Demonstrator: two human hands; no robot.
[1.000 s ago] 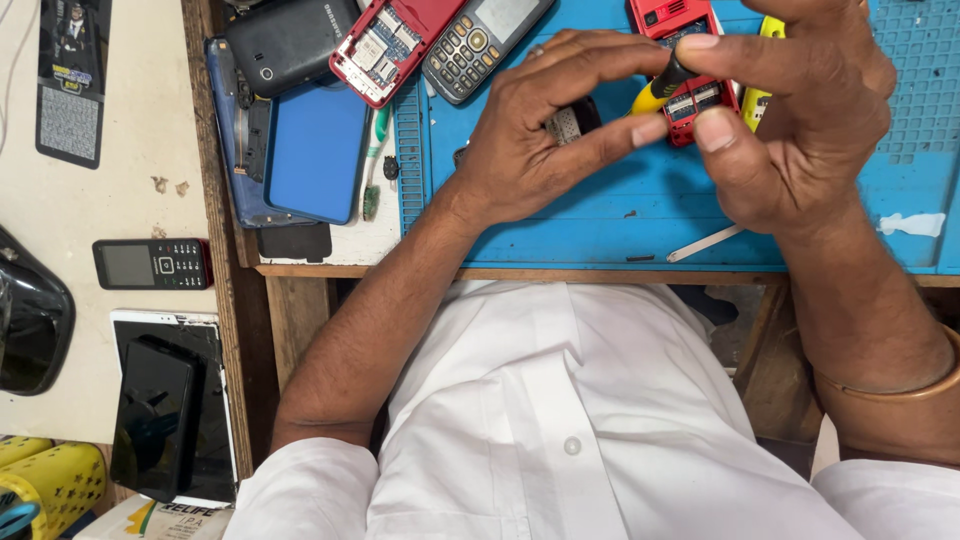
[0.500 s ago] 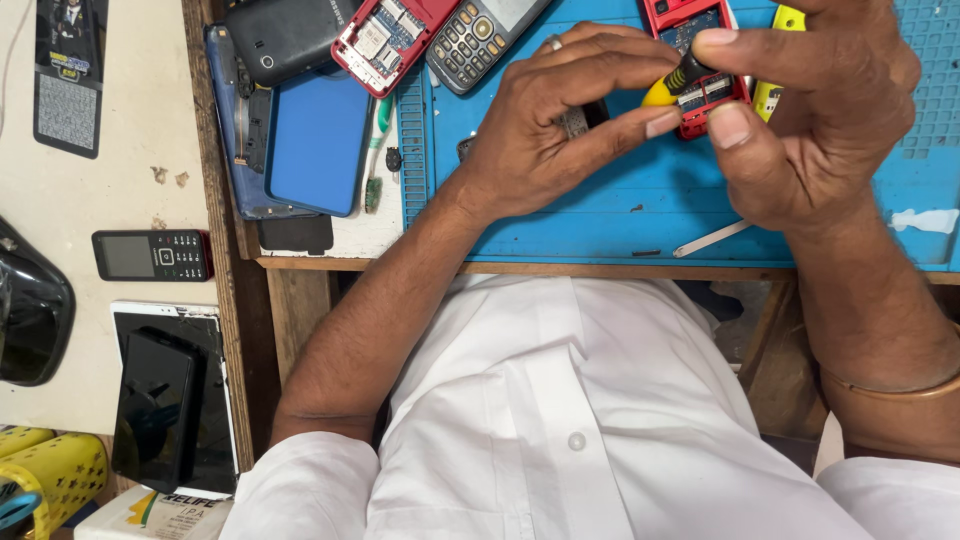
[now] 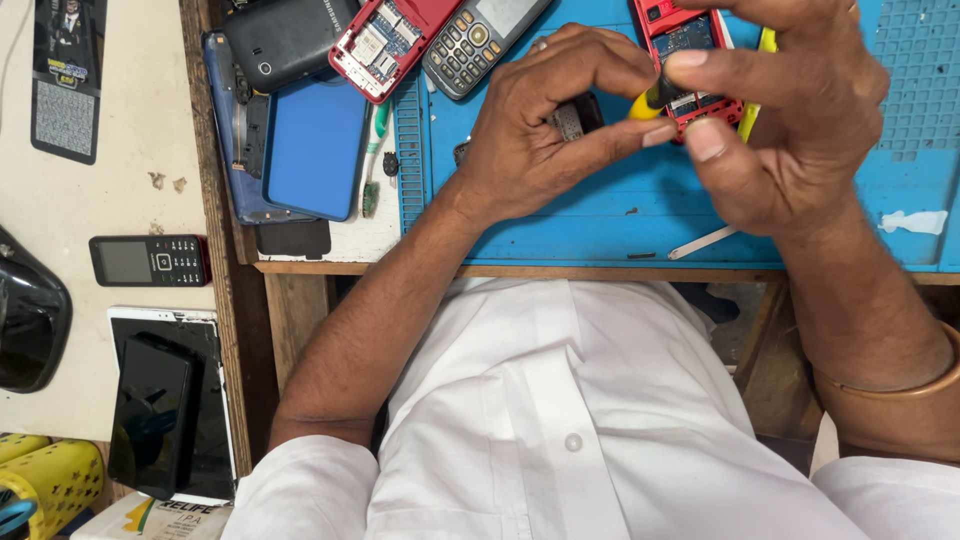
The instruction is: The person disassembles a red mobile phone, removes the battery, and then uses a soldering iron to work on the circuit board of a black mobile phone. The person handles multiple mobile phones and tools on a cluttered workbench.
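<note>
Opened phone: red opened phone [image 3: 690,50], circuit board exposed, lying on the mat under both hands, top edge cut off by the frame.
Tool: yellow-handled tool [image 3: 648,100], pinched where the two hands meet, just over the red phone's lower edge; tip hidden.
Left hand: left hand [image 3: 545,120] curled, thumb and forefinger closed on the tool's yellow end; a small dark round part [image 3: 575,115] sits inside the curl of the fingers.
Right hand: right hand [image 3: 790,120] arched over the phone, forefinger and thumb pressed together at the tool; a yellow strip [image 3: 752,90] shows behind its fingers. Metal bangle [image 3: 890,385] on that wrist.
Surface: blue work mat [image 3: 600,215] with a gridded tray section at far right, a white smear [image 3: 912,221] and a thin white stick [image 3: 705,242] near the front edge, below the grip.
Left of grip: grey keypad phone [image 3: 480,40], red open phone shell [image 3: 390,45], black phone back [image 3: 285,40], blue panel [image 3: 315,145] on the wooden bench [image 3: 300,290].
Further left: pale counter [image 3: 110,150] with a small black keypad phone [image 3: 148,260] and dark screen panels [image 3: 160,410]; yellow basket [image 3: 45,480] at the bottom corner.
Person: white shirt [image 3: 560,420], seated against the bench edge.
</note>
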